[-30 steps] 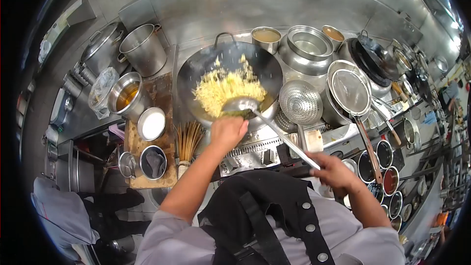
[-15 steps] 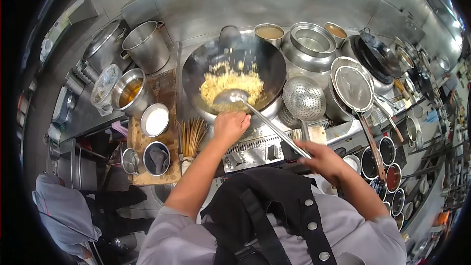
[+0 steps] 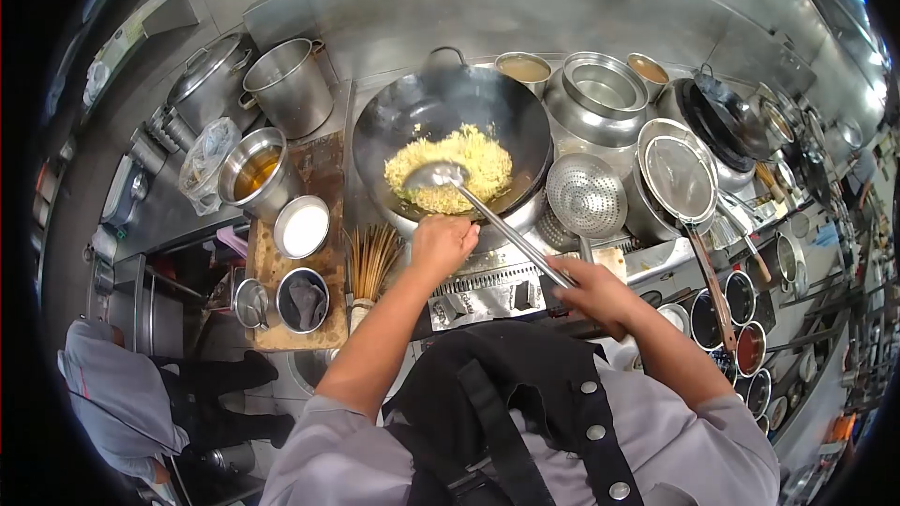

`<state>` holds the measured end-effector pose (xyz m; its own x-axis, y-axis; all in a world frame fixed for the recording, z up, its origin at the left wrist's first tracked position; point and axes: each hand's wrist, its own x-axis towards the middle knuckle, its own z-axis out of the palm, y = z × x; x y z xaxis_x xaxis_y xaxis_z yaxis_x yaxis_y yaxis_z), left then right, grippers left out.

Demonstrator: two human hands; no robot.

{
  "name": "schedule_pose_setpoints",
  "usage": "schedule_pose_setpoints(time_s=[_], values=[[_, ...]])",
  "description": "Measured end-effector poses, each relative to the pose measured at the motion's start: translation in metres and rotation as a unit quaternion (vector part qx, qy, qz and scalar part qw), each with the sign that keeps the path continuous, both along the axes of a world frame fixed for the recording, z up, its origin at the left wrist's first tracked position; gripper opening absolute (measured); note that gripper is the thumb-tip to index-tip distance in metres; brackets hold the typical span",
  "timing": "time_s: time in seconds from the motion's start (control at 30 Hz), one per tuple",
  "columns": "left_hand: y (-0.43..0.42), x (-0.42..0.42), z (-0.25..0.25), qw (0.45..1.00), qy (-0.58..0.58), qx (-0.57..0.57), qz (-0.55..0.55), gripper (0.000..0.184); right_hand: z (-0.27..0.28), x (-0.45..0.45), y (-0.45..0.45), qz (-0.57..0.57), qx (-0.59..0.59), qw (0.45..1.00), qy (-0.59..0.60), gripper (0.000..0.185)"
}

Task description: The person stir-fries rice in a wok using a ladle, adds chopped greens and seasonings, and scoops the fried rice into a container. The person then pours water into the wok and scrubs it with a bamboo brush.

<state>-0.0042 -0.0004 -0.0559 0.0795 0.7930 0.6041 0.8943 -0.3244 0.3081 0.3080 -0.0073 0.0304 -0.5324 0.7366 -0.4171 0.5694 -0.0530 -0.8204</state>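
A large dark wok sits on the stove, holding a heap of yellow fried rice. My left hand is closed at the wok's near rim; what its fingers grip there is hidden. In my right hand is the long metal handle of a ladle, which slants up and left. The ladle's bowl rests on the left part of the rice, its rounded back facing up.
A perforated skimmer and a mesh strainer lie right of the wok. A bundle of sticks, a white-filled bowl and an oil pot stand left. Another person is at lower left.
The ladle's bowl has moved left and slightly away from me over the rice, and my right hand has shifted left. Rice that was tossed up now lies heaped in the wok.
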Motion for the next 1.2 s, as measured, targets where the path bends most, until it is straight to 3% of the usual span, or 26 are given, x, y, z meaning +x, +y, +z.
schedule_pose_setpoints(time_s=[0.13,0.17,0.23,0.3,0.33,0.4,0.43,0.53,0.6,0.63,0.67,0.77,0.83,0.9,0.97,1.03,1.07,1.13,1.2], values=[[-0.075,0.031,-0.036,0.994,0.062,-0.089,0.025,0.037,-0.058,-0.05,0.033,0.013,0.222,0.975,0.023,0.06],[-0.105,0.03,-0.031,0.996,0.026,-0.089,-0.019,0.037,-0.06,-0.04,0.032,0.025,0.232,0.972,0.037,0.06],[-0.103,0.019,-0.01,0.995,0.059,-0.08,-0.007,0.037,-0.015,-0.002,0.008,0.031,0.098,0.995,0.012,0.061],[-0.079,0.011,0.013,0.994,0.064,-0.084,0.018,0.036,-0.006,0.047,-0.025,-0.036,-0.022,0.992,0.116,0.061],[-0.057,0.007,0.027,0.989,0.088,-0.118,0.028,0.035,0.012,0.058,-0.032,-0.036,-0.026,0.993,0.113,0.061],[-0.017,0.007,0.029,0.997,0.051,-0.053,0.038,0.036,0.044,0.068,-0.039,-0.032,-0.104,0.994,0.02,0.062],[0.0,0.004,0.018,1.0,0.024,0.0,0.019,0.036,0.039,0.06,-0.032,-0.015,-0.068,0.997,-0.019,0.061],[-0.015,0.019,-0.004,0.999,0.031,-0.025,0.037,0.036,-0.005,0.018,0.003,-0.044,0.008,0.999,0.002,0.06],[-0.062,0.033,-0.025,0.994,0.077,-0.064,0.042,0.037,-0.048,-0.001,0.021,-0.043,0.075,0.996,0.004,0.06],[-0.091,0.031,-0.037,0.996,0.061,-0.06,-0.014,0.037,-0.063,0.001,0.022,-0.009,0.175,0.984,0.019,0.059],[-0.111,0.03,-0.024,0.996,0.009,-0.063,-0.058,0.035,-0.061,0.01,0.011,-0.002,0.168,0.986,0.023,0.059],[-0.084,0.022,0.02,0.997,0.052,-0.055,-0.018,0.033,0.001,0.047,-0.025,-0.008,0.078,0.996,0.051,0.059],[-0.037,0.017,0.04,0.997,0.037,-0.074,0.004,0.034,0.043,0.062,-0.051,-0.105,-0.138,0.982,0.073,0.062],[-0.009,0.014,0.025,0.995,0.031,-0.094,0.007,0.035,0.039,0.054,-0.04,-0.079,-0.103,0.991,0.031,0.064],[0.004,0.015,-0.003,1.0,0.004,-0.016,0.017,0.037,0.008,0.031,-0.013,-0.07,-0.083,0.994,0.024,0.061],[-0.039,0.032,-0.015,0.996,0.025,-0.083,0.032,0.036,-0.036,0.008,0.016,-0.038,0.029,0.998,0.028,0.061],[-0.065,0.038,-0.029,0.993,0.072,-0.093,0.022,0.035,-0.047,0.01,0.019,-0.033,0.029,0.999,0.025,0.061],[-0.114,0.036,-0.043,0.996,-0.003,-0.083,-0.038,0.04,-0.063,0.012,0.015,0.036,0.259,0.964,0.054,0.06],[-0.107,0.03,0.002,0.997,0.057,-0.056,-0.019,0.036,-0.006,0.042,-0.02,-0.005,0.087,0.995,0.041,0.06]])
